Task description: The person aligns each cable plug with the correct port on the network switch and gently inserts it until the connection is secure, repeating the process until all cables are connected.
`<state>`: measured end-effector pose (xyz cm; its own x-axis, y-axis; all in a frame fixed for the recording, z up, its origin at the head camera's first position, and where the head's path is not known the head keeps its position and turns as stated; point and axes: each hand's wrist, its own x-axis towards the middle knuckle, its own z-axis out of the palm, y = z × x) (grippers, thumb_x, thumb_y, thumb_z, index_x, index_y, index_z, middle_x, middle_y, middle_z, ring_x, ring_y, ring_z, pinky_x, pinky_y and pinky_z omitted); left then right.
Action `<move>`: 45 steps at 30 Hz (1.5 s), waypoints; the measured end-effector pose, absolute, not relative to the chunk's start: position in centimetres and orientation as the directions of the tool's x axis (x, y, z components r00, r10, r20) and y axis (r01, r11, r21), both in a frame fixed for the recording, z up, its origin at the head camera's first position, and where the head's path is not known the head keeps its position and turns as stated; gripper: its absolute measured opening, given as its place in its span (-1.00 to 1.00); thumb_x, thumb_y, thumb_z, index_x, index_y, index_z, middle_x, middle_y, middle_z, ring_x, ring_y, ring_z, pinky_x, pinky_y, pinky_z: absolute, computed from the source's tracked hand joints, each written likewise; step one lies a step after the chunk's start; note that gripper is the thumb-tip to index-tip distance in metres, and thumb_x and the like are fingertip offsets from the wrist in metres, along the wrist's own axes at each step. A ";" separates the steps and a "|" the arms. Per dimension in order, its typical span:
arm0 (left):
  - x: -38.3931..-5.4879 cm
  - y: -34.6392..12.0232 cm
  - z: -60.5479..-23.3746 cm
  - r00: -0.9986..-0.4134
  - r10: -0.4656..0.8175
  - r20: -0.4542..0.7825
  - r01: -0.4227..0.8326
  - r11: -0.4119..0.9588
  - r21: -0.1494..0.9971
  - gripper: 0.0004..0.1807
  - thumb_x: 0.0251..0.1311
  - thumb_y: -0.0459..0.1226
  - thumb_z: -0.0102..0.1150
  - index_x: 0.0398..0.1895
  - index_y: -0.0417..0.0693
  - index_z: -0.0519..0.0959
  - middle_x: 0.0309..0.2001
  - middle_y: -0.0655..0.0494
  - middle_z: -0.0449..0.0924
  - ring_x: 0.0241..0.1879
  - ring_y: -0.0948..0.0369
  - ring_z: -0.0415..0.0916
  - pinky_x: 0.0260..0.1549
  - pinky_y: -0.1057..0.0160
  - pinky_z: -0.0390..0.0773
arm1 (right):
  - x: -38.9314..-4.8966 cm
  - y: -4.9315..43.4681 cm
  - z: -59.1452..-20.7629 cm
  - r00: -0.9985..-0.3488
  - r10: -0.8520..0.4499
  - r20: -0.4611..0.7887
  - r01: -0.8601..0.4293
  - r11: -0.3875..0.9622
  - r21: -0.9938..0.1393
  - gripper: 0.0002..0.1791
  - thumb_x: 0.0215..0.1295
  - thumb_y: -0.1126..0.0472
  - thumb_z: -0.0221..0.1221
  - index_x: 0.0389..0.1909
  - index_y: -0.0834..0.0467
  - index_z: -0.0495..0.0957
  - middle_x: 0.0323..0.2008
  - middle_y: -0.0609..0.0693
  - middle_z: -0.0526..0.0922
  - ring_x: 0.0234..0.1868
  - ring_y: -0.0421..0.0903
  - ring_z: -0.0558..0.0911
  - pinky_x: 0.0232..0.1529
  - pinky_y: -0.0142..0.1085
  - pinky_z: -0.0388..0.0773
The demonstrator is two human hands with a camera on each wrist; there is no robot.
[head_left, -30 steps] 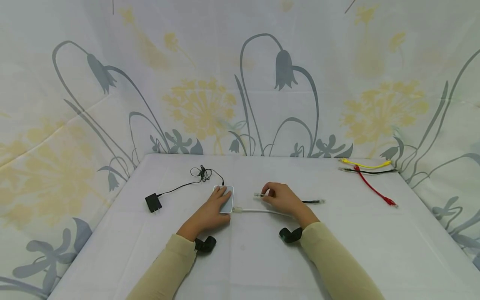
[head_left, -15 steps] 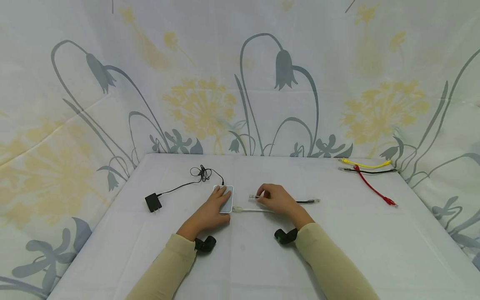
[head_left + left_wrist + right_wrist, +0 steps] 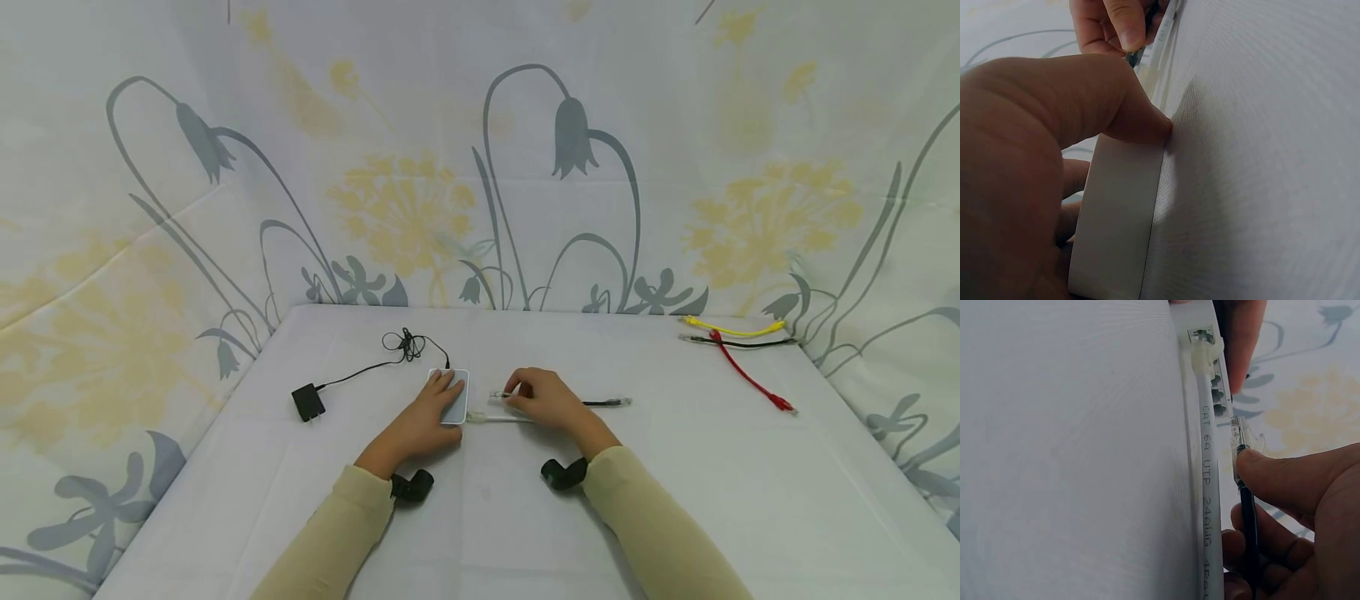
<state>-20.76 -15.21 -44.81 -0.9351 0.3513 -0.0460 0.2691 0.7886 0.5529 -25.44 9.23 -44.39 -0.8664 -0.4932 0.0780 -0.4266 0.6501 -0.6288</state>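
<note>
My left hand (image 3: 426, 423) holds a small white network switch (image 3: 454, 408) on the table, fingers over its top and thumb against its near side. In the right wrist view, a row of ports (image 3: 1218, 394) shows on its right side. A white network cable (image 3: 1208, 481) is plugged into the port nearest me. My right hand (image 3: 549, 402) pinches a black network cable (image 3: 1248, 515) just behind its clear plug (image 3: 1237, 431). That plug points at the ports, a short gap away. The cable's other end (image 3: 617, 402) sticks out to the right beyond my hand.
A black power adapter (image 3: 308, 402) lies left of the switch, its thin cord (image 3: 406, 345) bundled and running to the switch's far side. At the back right lie a yellow cable (image 3: 735, 331), another black cable (image 3: 742, 343) and a red cable (image 3: 750, 379).
My right hand has moved left with the black network cable, bringing its plug closer to the switch. My left hand has stayed on the switch.
</note>
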 end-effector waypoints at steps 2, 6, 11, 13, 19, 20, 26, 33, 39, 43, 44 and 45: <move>-20.8 -15.2 -44.8 -0.935 0.353 -0.046 0.270 0.788 0.554 -0.10 -0.04 -0.20 0.15 0.50 0.00 0.15 0.56 0.03 -0.10 0.56 -0.01 -0.31 0.38 -0.08 0.12 | -25.4 9.1 -44.4 -0.862 -0.501 0.083 -0.435 0.644 -0.629 -0.89 0.26 0.14 0.22 -0.22 0.04 0.61 -0.47 -0.09 0.57 -0.47 -0.22 0.47 -0.34 -0.33 0.43; -20.8 -15.2 -44.8 -0.935 0.351 -0.044 0.270 0.788 0.553 -0.10 -0.03 -0.21 0.14 0.50 0.00 0.14 0.56 0.03 -0.10 0.57 0.00 -0.32 0.38 -0.07 0.12 | -25.4 8.7 -44.5 -0.853 -0.514 0.092 -0.449 0.632 -0.631 -0.89 0.26 0.15 0.22 -0.24 0.06 0.62 -0.46 -0.08 0.58 -0.47 -0.22 0.47 -0.35 -0.33 0.43; -20.7 -15.2 -44.8 -0.935 0.353 -0.036 0.273 0.782 0.560 -0.10 -0.04 -0.20 0.15 0.50 0.00 0.16 0.56 0.03 -0.09 0.57 0.00 -0.32 0.37 -0.07 0.13 | -25.2 8.3 -44.6 -0.847 -0.524 0.092 -0.456 0.625 -0.634 -0.90 0.26 0.16 0.21 -0.25 0.06 0.62 -0.44 -0.08 0.58 -0.47 -0.22 0.47 -0.35 -0.33 0.43; -20.7 -15.2 -44.8 -0.935 0.353 -0.037 0.273 0.782 0.560 -0.10 -0.04 -0.20 0.16 0.50 0.01 0.16 0.56 0.03 -0.09 0.57 0.01 -0.32 0.37 -0.06 0.13 | -25.2 8.1 -44.6 -0.844 -0.528 0.091 -0.459 0.625 -0.632 -0.90 0.27 0.15 0.21 -0.25 0.05 0.62 -0.45 -0.09 0.58 -0.47 -0.22 0.47 -0.35 -0.33 0.43; -20.8 -15.3 -44.9 -0.935 0.351 -0.045 0.269 0.787 0.555 -0.09 -0.04 -0.20 0.18 0.50 0.02 0.16 0.56 0.04 -0.09 0.57 0.02 -0.32 0.37 -0.06 0.14 | -25.1 7.7 -44.6 -0.838 -0.539 0.090 -0.465 0.618 -0.634 -0.92 0.26 0.15 0.22 -0.27 0.03 0.63 -0.47 -0.11 0.57 -0.47 -0.23 0.48 -0.34 -0.33 0.43; -20.9 -15.3 -44.9 -0.935 0.351 -0.046 0.269 0.788 0.554 -0.09 -0.04 -0.20 0.18 0.50 0.02 0.16 0.56 0.04 -0.09 0.57 0.02 -0.32 0.37 -0.06 0.15 | -25.1 7.6 -44.7 -0.837 -0.540 0.091 -0.467 0.617 -0.633 -0.92 0.25 0.15 0.22 -0.27 0.03 0.63 -0.47 -0.11 0.57 -0.47 -0.23 0.48 -0.35 -0.32 0.43; -20.8 -15.2 -44.8 -0.936 0.351 -0.038 0.271 0.783 0.559 -0.10 -0.04 -0.21 0.20 0.49 -0.01 0.17 0.56 0.02 -0.08 0.57 0.00 -0.31 0.35 -0.08 0.17 | -25.2 7.3 -45.0 -0.837 -0.539 0.090 -0.471 0.628 -0.619 -0.93 0.24 0.15 0.23 -0.29 0.01 0.64 -0.48 -0.14 0.57 -0.47 -0.25 0.48 -0.35 -0.34 0.43; -20.8 -15.2 -44.8 -0.935 0.352 -0.041 0.269 0.781 0.564 -0.10 -0.03 -0.21 0.19 0.50 -0.01 0.16 0.56 0.03 -0.09 0.57 0.00 -0.32 0.35 -0.08 0.17 | -25.2 6.9 -44.9 -0.837 -0.542 0.076 -0.466 0.632 -0.619 -0.94 0.23 0.14 0.25 -0.29 0.00 0.64 -0.48 -0.16 0.59 -0.45 -0.25 0.50 -0.31 -0.31 0.45; -20.8 -15.3 -44.8 -0.933 0.357 -0.039 0.274 0.778 0.566 -0.10 -0.03 -0.21 0.19 0.50 -0.01 0.15 0.56 0.01 -0.09 0.56 -0.01 -0.32 0.36 -0.10 0.16 | -25.1 6.6 -44.8 -0.838 -0.541 0.070 -0.466 0.642 -0.609 -0.95 0.23 0.15 0.25 -0.30 -0.01 0.65 -0.47 -0.17 0.60 -0.43 -0.26 0.50 -0.29 -0.31 0.45; -20.8 -15.3 -44.9 -0.932 0.361 -0.038 0.278 0.777 0.564 -0.09 -0.04 -0.21 0.18 0.50 -0.02 0.15 0.56 0.01 -0.10 0.56 -0.02 -0.32 0.36 -0.10 0.15 | -25.2 6.5 -44.9 -0.840 -0.539 0.056 -0.456 0.647 -0.612 -0.95 0.22 0.15 0.26 -0.31 0.00 0.65 -0.47 -0.17 0.60 -0.42 -0.25 0.50 -0.29 -0.31 0.45; -20.8 -15.3 -44.9 -0.931 0.362 -0.037 0.280 0.778 0.563 -0.09 -0.04 -0.21 0.18 0.50 -0.02 0.15 0.56 0.00 -0.10 0.56 -0.02 -0.32 0.36 -0.10 0.15 | -25.2 6.5 -44.9 -0.840 -0.539 0.053 -0.454 0.646 -0.614 -0.95 0.22 0.15 0.26 -0.31 0.00 0.65 -0.47 -0.17 0.60 -0.42 -0.25 0.50 -0.29 -0.30 0.45; -20.9 -15.3 -44.8 -0.931 0.363 -0.039 0.280 0.779 0.561 -0.09 -0.04 -0.21 0.18 0.50 -0.02 0.15 0.56 0.00 -0.10 0.56 -0.02 -0.33 0.37 -0.09 0.14 | -25.2 6.5 -44.9 -0.841 -0.539 0.050 -0.450 0.646 -0.617 -0.95 0.22 0.15 0.26 -0.31 0.00 0.65 -0.47 -0.17 0.60 -0.42 -0.24 0.51 -0.29 -0.30 0.45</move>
<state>-20.86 -15.32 -44.84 -0.9310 0.3629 -0.0385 0.2804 0.7789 0.5610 -25.22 6.45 -44.86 -0.8410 -0.5387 0.0502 -0.4504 0.6458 -0.6165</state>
